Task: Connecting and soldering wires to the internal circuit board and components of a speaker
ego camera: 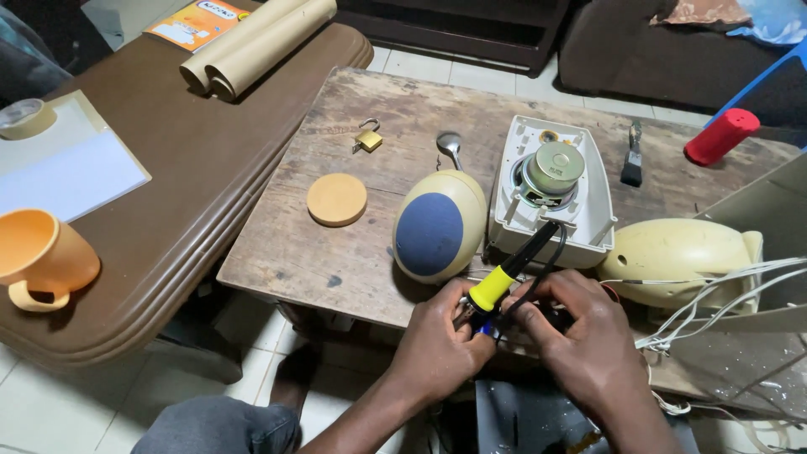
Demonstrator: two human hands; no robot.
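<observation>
Left to right, head view.

Far left, on the brown table (193, 168): orange mug (42, 256), tape roll (23, 118), white pad (63, 172), rolled paper (256, 42). None in use.

Wooden bench (370, 244), left part: brass padlock (367, 139), shackle open; tan round disc (336, 199) lying flat; spoon (451, 147) partly behind the egg-shaped speaker (439, 224), cream shell with blue grille facing the camera.

Left hand (441, 349): closed round the lower end of the soldering iron (504, 277), at the front edge of the bench. Fingertips sit near the yellow grip. The tip end is hidden between the hands; cannot tell what it touches.

Iron: black shaft runs up and right from the yellow grip, over the open white housing (588, 219); black cord loops back down beside it. Judgement: light, stiff, plastic-handled; yellow sleeve looks rubbery and non-slip, so that is the place to hold. Metal end is presumably hot if powered, keep fingers clear. Cord may drag and pull the handle off line.

Right hand (580, 336): closed, fingers curled just beside the iron and touching or nearly touching the left hand. What it pinches is hidden; cannot tell.

Housing holds a round speaker driver (555, 168); magnet up.

Further right: small brush (632, 160), red cylinder (721, 136), second cream shell (681, 256) on its side, white wires (723, 294) trailing across it.
</observation>
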